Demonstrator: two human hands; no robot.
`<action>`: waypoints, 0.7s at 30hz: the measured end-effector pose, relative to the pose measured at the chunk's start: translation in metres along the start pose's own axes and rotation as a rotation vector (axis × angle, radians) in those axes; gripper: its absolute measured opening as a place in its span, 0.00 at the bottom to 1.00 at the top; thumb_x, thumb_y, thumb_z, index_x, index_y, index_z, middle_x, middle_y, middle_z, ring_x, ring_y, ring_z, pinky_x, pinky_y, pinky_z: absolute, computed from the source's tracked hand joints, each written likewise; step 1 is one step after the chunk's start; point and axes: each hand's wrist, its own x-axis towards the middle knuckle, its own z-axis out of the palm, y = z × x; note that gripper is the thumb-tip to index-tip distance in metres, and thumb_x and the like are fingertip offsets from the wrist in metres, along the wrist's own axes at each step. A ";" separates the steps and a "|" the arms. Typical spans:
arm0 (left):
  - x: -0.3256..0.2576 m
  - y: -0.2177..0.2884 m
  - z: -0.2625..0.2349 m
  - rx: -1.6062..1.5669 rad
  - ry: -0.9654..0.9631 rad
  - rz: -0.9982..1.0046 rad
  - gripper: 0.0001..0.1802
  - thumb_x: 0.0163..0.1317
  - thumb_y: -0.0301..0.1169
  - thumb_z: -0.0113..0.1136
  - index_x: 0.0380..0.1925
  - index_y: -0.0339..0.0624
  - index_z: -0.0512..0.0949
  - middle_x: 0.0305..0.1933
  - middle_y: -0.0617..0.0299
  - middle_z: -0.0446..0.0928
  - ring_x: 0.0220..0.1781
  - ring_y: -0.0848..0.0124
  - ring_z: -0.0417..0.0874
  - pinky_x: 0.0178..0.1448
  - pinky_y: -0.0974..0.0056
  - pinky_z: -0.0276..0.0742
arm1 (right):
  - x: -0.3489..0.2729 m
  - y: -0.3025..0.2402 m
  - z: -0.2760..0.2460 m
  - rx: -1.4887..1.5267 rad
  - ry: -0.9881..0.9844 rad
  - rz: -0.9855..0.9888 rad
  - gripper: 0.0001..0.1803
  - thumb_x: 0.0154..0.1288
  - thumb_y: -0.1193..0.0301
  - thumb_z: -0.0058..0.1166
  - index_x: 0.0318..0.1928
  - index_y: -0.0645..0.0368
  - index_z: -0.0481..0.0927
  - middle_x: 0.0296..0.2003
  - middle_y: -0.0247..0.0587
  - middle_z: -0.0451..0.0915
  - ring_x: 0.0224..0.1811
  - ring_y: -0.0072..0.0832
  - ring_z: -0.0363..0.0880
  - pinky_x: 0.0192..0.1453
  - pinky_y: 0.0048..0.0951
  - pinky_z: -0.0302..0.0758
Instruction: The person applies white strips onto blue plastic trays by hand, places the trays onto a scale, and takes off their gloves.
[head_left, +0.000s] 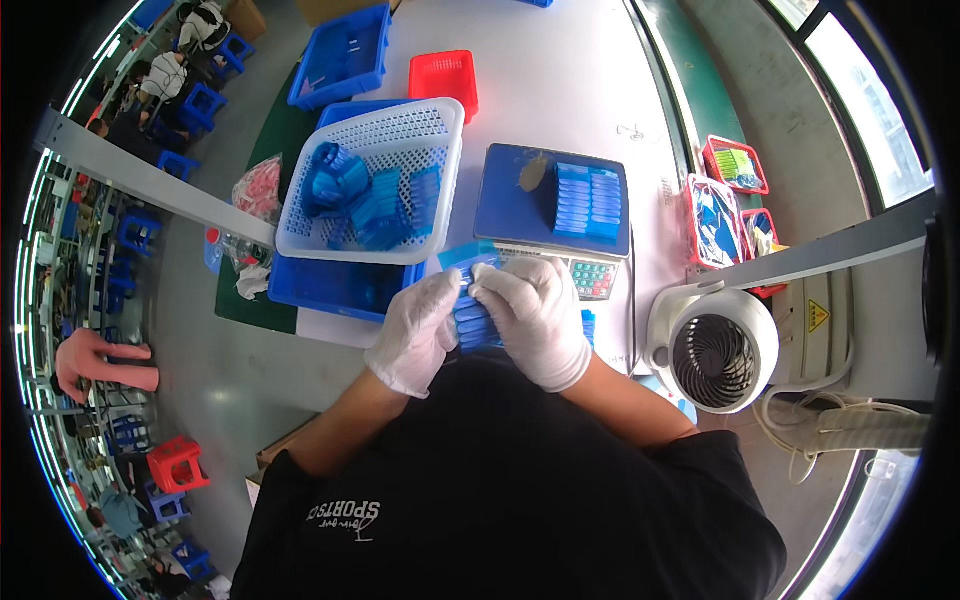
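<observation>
Both my hands wear white gloves and meet in front of my chest at the table's near edge. Between them is a blue plastic packet with a row of slim ribbed pieces showing. My left hand grips its left side with the fingers closed. Pinching its upper part, my right hand hides some of it. Just beyond, a digital scale bears similar blue packets stacked in two columns. To the left, a white perforated basket holds a loose heap of blue packets.
Blue crates lie behind and under the basket, near a small red basket. A white fan stands at the right. Red-rimmed trays line the right side. A metal bar crosses at left; people sit far left.
</observation>
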 end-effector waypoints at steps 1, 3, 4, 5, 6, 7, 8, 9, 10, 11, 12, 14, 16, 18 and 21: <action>0.001 0.001 0.002 0.002 -0.003 -0.001 0.20 0.66 0.42 0.56 0.48 0.37 0.76 0.24 0.71 0.69 0.21 0.83 0.61 0.25 0.76 0.56 | -0.001 -0.001 0.002 -0.011 0.007 -0.001 0.22 0.47 0.77 0.68 0.45 0.52 0.76 0.34 0.36 0.72 0.34 0.35 0.73 0.37 0.34 0.72; 0.004 0.003 0.009 0.044 0.154 -0.023 0.20 0.67 0.45 0.56 0.42 0.36 0.78 0.22 0.70 0.68 0.19 0.83 0.62 0.24 0.76 0.55 | -0.002 0.000 0.007 -0.017 0.032 -0.009 0.22 0.47 0.77 0.68 0.45 0.53 0.76 0.35 0.36 0.72 0.34 0.36 0.73 0.37 0.34 0.72; 0.006 -0.002 0.008 0.044 0.154 -0.022 0.20 0.67 0.45 0.56 0.42 0.36 0.78 0.22 0.70 0.68 0.19 0.83 0.62 0.24 0.76 0.55 | -0.002 0.001 0.009 -0.020 0.055 -0.018 0.22 0.47 0.76 0.68 0.45 0.53 0.76 0.35 0.36 0.72 0.34 0.36 0.73 0.37 0.34 0.72; 0.010 -0.010 0.005 0.072 0.172 0.066 0.20 0.67 0.45 0.56 0.39 0.37 0.79 0.22 0.70 0.68 0.19 0.83 0.62 0.23 0.76 0.56 | -0.002 0.000 0.009 -0.020 0.055 -0.019 0.22 0.47 0.76 0.68 0.45 0.53 0.76 0.35 0.36 0.72 0.34 0.36 0.73 0.37 0.34 0.72; 0.012 -0.015 0.003 0.101 0.189 0.155 0.20 0.67 0.45 0.56 0.37 0.37 0.79 0.22 0.69 0.68 0.19 0.83 0.63 0.23 0.76 0.56 | -0.002 -0.001 0.009 -0.033 0.065 -0.017 0.22 0.47 0.76 0.68 0.45 0.54 0.76 0.35 0.36 0.72 0.35 0.36 0.73 0.37 0.34 0.72; 0.013 -0.018 0.001 0.102 0.190 0.157 0.20 0.67 0.45 0.56 0.37 0.37 0.79 0.22 0.69 0.68 0.19 0.83 0.63 0.23 0.76 0.56 | -0.001 -0.002 0.010 -0.045 0.075 -0.015 0.22 0.47 0.76 0.68 0.44 0.54 0.76 0.35 0.36 0.72 0.35 0.36 0.73 0.37 0.34 0.72; 0.014 -0.019 0.000 0.052 0.204 0.148 0.19 0.66 0.45 0.56 0.37 0.37 0.79 0.22 0.69 0.68 0.18 0.83 0.63 0.23 0.76 0.56 | -0.001 -0.002 0.010 -0.044 0.076 -0.016 0.22 0.47 0.76 0.68 0.44 0.54 0.76 0.35 0.36 0.72 0.35 0.36 0.73 0.37 0.34 0.72; 0.014 -0.020 0.000 0.000 0.215 0.140 0.19 0.66 0.45 0.56 0.36 0.37 0.79 0.22 0.69 0.68 0.18 0.82 0.63 0.23 0.76 0.57 | 0.000 -0.003 0.010 -0.065 0.076 0.000 0.21 0.47 0.76 0.68 0.44 0.54 0.75 0.35 0.37 0.73 0.35 0.36 0.73 0.38 0.34 0.72; 0.014 -0.020 0.002 0.000 0.212 0.142 0.19 0.66 0.45 0.56 0.36 0.37 0.79 0.22 0.69 0.68 0.18 0.82 0.63 0.23 0.76 0.57 | 0.000 -0.004 0.011 -0.086 0.075 0.017 0.21 0.47 0.75 0.68 0.43 0.54 0.75 0.35 0.37 0.73 0.35 0.36 0.73 0.38 0.34 0.72; 0.014 -0.020 0.003 0.008 0.219 0.156 0.19 0.66 0.44 0.57 0.36 0.37 0.79 0.22 0.69 0.68 0.18 0.82 0.63 0.22 0.76 0.57 | 0.001 -0.004 0.011 -0.088 0.076 0.014 0.21 0.47 0.75 0.68 0.43 0.54 0.75 0.35 0.37 0.73 0.35 0.36 0.73 0.38 0.34 0.72; 0.014 -0.020 0.004 0.019 0.226 0.166 0.18 0.66 0.44 0.57 0.37 0.36 0.79 0.22 0.69 0.68 0.17 0.82 0.63 0.22 0.75 0.57 | 0.002 -0.004 0.012 -0.061 0.077 0.038 0.20 0.47 0.76 0.68 0.42 0.54 0.75 0.35 0.37 0.73 0.35 0.37 0.73 0.39 0.35 0.72; 0.012 -0.013 -0.001 0.083 0.199 0.119 0.18 0.68 0.41 0.54 0.42 0.33 0.76 0.30 0.65 0.72 0.28 0.79 0.71 0.32 0.73 0.66 | 0.003 -0.003 0.012 -0.034 0.078 0.063 0.19 0.47 0.76 0.68 0.40 0.55 0.74 0.34 0.38 0.73 0.35 0.37 0.73 0.40 0.35 0.71; 0.012 -0.012 -0.006 0.144 0.176 0.071 0.19 0.70 0.38 0.51 0.47 0.30 0.74 0.39 0.61 0.77 0.39 0.76 0.79 0.43 0.71 0.75 | 0.006 -0.003 0.011 0.054 0.040 0.123 0.18 0.48 0.76 0.68 0.37 0.56 0.72 0.33 0.39 0.73 0.36 0.38 0.73 0.41 0.37 0.71; 0.015 -0.018 -0.011 0.032 0.211 0.046 0.17 0.68 0.36 0.53 0.46 0.32 0.74 0.37 0.62 0.77 0.37 0.77 0.79 0.40 0.73 0.75 | 0.006 -0.001 0.012 0.097 0.006 0.142 0.18 0.48 0.77 0.67 0.37 0.57 0.71 0.33 0.40 0.72 0.36 0.39 0.73 0.41 0.37 0.71; 0.017 -0.021 -0.010 -0.088 0.195 0.069 0.14 0.66 0.32 0.56 0.45 0.32 0.74 0.37 0.61 0.78 0.38 0.76 0.80 0.41 0.73 0.75 | 0.004 -0.003 0.013 0.121 -0.027 0.156 0.17 0.47 0.78 0.66 0.36 0.58 0.71 0.34 0.41 0.72 0.37 0.41 0.72 0.42 0.38 0.70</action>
